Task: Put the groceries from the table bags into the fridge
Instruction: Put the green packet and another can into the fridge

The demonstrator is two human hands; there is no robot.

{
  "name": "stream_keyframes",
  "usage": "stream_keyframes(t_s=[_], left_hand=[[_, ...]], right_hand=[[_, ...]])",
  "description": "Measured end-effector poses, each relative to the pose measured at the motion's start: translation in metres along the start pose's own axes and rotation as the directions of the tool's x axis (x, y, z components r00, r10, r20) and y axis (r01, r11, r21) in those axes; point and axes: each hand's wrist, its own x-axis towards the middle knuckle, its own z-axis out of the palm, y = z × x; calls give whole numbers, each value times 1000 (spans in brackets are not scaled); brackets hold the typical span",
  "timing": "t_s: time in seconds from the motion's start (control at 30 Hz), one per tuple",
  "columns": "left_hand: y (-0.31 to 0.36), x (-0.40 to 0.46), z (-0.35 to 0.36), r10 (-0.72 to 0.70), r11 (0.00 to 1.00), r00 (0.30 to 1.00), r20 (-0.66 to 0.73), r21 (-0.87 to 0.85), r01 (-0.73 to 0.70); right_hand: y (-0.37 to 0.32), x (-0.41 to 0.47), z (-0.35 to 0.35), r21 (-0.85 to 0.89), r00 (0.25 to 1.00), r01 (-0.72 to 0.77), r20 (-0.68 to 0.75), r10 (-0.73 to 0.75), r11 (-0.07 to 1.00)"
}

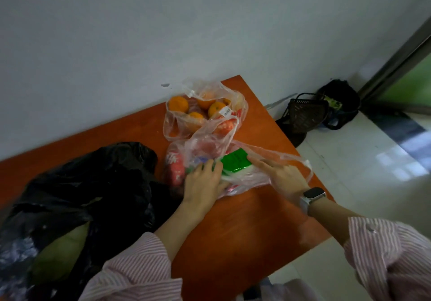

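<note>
On an orange table set against a grey wall, a person's left hand lies on a clear plastic bag with fingers curled at a green packet inside, though a firm grip cannot be told, while the right hand, a watch at its wrist, presses nearly straight fingers on the same bag. Two clear bags sit touching, the farther one holding at least four oranges, beside one black bag at left; a red can shows in the near bag
</note>
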Motion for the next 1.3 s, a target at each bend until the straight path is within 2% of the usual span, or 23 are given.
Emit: stream_keyframes(t_s=[0.1, 0.17, 0.27, 0.37, 0.43, 0.53, 0.6, 0.67, 0.7, 0.77, 0.8, 0.9, 1.03, 1.1, 1.17, 1.23, 1.27, 1.3], left_hand=[[-3, 3, -8, 37, 999, 998, -49, -21, -38], [-13, 2, -13, 108, 993, 990, -95, 63, -102], [-35, -21, -16, 270, 945, 958, -90, 214, -247], [-45, -52, -10, 314, 920, 947, -68, 267, -286], [-55, -59, -11, 240, 946, 962, -128, 253, -202], [-51, -55, -12, -6, 991, 993, -118, 133, 22], [-43, -59, -6, -127, 987, 991, -52, 92, 132], [-35, -62, -7, -274, 962, 960, -50, 1, 274], [-32, -65, -8, -373, 924, 928, -24, -104, 368], [-25, -71, -6, -549, 772, 832, 81, -333, 542], [-22, -76, -1, -593, 691, 795, 128, -425, 584], [-8, -84, 7, -628, 551, 765, 142, -612, 567], [5, -82, 9, -713, 415, 687, 143, -704, 577], [8, -79, 9, -767, 353, 628, 128, -734, 580], [4, -76, 10, -842, 291, 527, 114, -726, 622], [-2, -79, 13, -878, 270, 464, 119, -678, 684], [-4, -83, 16, -872, 292, 475, 123, -649, 703], [-5, -88, 20, -849, 344, 514, 124, -608, 716]], right_hand=[[9, 5, -8, -86, 994, -102, -50, 98, 991], [3, 5, -7, -164, 985, -138, -130, 117, 977], [-15, -5, 6, -304, 952, -168, -295, 74, 938], [-23, -16, 23, -342, 963, -40, -264, -55, 939], [-32, -14, 28, -346, 934, 76, -304, -188, 935], [-40, -13, 30, -381, 878, 284, -266, -399, 880], [-45, -13, 33, -366, 865, 355, -219, -450, 860], [-49, -14, 36, -337, 874, 379, -175, -453, 862], [-50, -15, 38, -320, 880, 387, -152, -450, 865], [-48, -16, 41, -282, 886, 413, -94, -453, 866], [-46, -18, 42, -249, 891, 423, -62, -450, 871], [-38, -21, 40, -140, 915, 401, 1, -405, 905], [-35, -18, 25, -44, 953, 297, -47, -299, 954], [-36, -12, 19, -65, 963, 245, -100, -250, 967], [-41, -6, 14, -120, 967, 195, -145, -211, 974], [-48, 0, 10, -153, 971, 134, -174, -161, 979], [-51, 3, 8, -163, 974, 112, -179, -141, 980], [-53, 5, 7, -171, 975, 102, -179, -133, 980]])
